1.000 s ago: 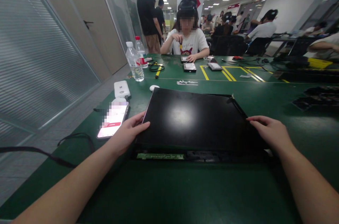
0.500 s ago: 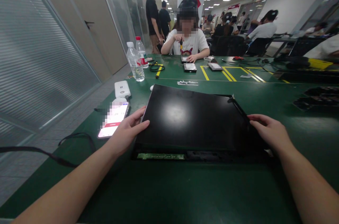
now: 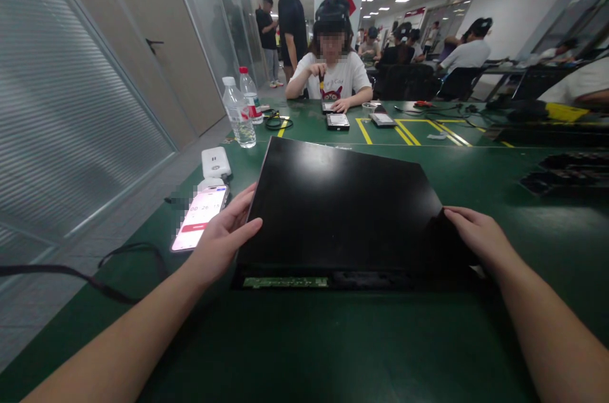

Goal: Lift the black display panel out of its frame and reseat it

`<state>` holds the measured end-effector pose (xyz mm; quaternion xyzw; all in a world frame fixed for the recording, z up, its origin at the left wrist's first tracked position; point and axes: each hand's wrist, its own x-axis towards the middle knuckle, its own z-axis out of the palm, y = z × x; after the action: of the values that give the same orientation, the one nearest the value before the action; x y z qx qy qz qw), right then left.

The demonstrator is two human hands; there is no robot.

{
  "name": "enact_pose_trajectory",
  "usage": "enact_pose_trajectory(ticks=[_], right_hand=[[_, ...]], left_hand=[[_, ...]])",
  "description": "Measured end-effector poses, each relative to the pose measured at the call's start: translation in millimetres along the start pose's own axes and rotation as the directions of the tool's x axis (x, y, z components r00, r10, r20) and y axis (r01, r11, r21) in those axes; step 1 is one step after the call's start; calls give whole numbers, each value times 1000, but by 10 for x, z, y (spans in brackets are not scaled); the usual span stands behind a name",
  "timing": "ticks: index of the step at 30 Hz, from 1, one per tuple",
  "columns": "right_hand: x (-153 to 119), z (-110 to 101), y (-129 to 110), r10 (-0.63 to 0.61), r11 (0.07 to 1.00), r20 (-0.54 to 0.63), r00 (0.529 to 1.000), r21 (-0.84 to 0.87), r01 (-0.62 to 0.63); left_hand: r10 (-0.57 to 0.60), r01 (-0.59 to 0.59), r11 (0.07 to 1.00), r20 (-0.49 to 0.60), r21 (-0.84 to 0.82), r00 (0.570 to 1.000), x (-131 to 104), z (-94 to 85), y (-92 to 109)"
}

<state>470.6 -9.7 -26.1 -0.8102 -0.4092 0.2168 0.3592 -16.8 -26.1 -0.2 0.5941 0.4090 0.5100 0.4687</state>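
Black panel [image 3: 342, 212] lies tilted over the near centre of the green table [image 3: 295, 352], far-left corner seemingly highest, a green circuit strip [image 3: 285, 282] exposed along its near edge. Left hand [image 3: 226, 235] grips the left edge, thumb on the face; right hand [image 3: 478, 235] pinches the right edge. Uneven force between the 2 hands could flex or crack the panel; a slipping pinch could drop it. Phone [image 3: 202, 216] and 2 bottles [image 3: 239, 114] stand left. At the far side, 1 co-worker [image 3: 352, 76] sits; others occupy the office beyond.
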Motion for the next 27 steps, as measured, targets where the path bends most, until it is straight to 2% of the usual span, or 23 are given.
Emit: enact_pose_trajectory(ticks=[3,6,8,11,12,16,20,24,27], right_hand=[[13,34,39,55,969,31,998,239,-61],[1,27,23,93,887,44,995,450,-103],[-36,-17,-35,106,836,42,993,538,-112],[-130,-126,-162,118,741,123,985,649,-170],[-164,-165,-202,128,712,168,977,670,-208],[-262,-270,-284,145,547,197,970,801,-245],[-333,-277,-297,197,467,246,949,827,-312],[-434,-234,-343,300,428,351,887,781,-454],[-480,-237,-347,365,438,322,873,768,-467]], left_hand=[[-23,23,1000,-11,-2,1000,3,-14,-35],[-27,27,1000,-52,6,998,12,-32,-50],[-17,17,1000,-88,-9,996,21,-46,-42],[-34,26,998,-136,-62,990,34,-50,4],[-45,34,996,-142,-79,989,37,-45,24],[-93,76,988,-123,-131,988,42,-10,99],[-141,121,980,-118,-158,983,40,-2,158],[-99,68,982,-172,-178,980,51,-51,186],[-89,42,979,-229,-200,969,71,-91,150]])
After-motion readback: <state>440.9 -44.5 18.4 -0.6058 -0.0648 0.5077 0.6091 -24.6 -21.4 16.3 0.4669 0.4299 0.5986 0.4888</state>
